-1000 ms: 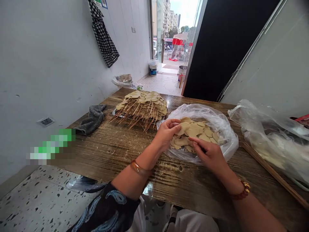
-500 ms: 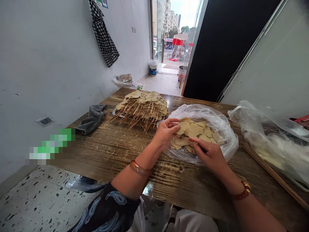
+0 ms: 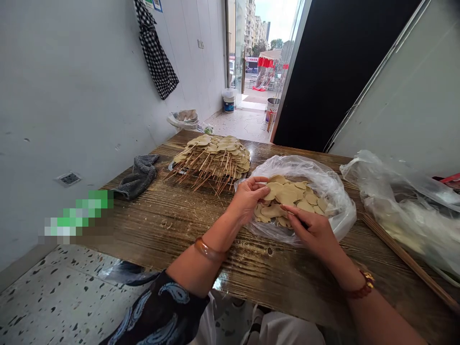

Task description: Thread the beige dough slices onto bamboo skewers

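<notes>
Thin beige slices [image 3: 287, 194], flat and rounded, lie heaped in a clear plastic bag [image 3: 343, 218] with its mouth spread wide on the table. At the heap's left side my left hand [image 3: 249, 195] pinches the edge of one slice between thumb and fingers. Over the near side of the heap, my right hand [image 3: 312, 227] is closed, thumb against fingertips, beside another slice; what it grips, if anything, is too small to make out. Farther back, similar slices on wooden skewers [image 3: 215, 158] are piled on a metal tray [image 3: 172, 166], sticks pointing toward me.
A grey cloth [image 3: 138, 177] lies at the wooden table's [image 3: 172, 225] left edge. To the right are a bundle of bare wooden sticks [image 3: 406, 254] and another clear plastic bag [image 3: 406, 206]. A bag with contents [image 3: 185, 117] stands past the far left corner.
The view has shifted very slightly. Both hands hold nearly the same positions over the slices, and nothing has visibly been picked up or let go.
</notes>
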`<state>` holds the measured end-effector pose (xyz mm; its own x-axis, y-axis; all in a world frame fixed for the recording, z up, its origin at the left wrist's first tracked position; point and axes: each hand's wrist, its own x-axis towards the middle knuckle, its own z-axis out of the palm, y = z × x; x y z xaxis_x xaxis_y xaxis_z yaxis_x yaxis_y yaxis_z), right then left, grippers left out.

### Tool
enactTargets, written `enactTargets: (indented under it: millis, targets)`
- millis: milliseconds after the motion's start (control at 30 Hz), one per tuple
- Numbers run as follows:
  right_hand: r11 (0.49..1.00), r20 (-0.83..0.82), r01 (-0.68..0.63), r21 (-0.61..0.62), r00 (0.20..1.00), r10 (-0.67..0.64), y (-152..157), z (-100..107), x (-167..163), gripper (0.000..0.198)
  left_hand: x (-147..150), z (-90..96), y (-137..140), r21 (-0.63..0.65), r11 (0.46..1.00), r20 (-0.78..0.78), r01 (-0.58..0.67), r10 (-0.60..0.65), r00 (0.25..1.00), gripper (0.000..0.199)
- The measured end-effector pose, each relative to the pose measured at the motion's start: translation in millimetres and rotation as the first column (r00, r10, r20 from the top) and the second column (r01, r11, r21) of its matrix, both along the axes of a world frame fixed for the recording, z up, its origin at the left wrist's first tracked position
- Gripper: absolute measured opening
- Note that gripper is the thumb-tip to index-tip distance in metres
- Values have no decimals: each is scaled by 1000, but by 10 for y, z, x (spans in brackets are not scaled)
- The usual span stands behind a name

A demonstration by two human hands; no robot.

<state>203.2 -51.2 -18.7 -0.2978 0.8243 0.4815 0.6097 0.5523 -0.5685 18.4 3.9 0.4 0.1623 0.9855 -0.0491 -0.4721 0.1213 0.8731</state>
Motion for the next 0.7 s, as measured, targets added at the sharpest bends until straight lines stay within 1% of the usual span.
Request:
enactTargets:
  millis: [333, 700]
  targets:
    - [999, -10, -42, 1, 999, 42, -6, 2, 2, 34, -4, -16, 17, -20, 1000, 67, -1, 3, 998, 44]
    - [999, -12, -53, 11, 999, 53, -15, 16, -10, 36, -8, -4, 18, -61, 998, 97, 3, 3, 995, 40]
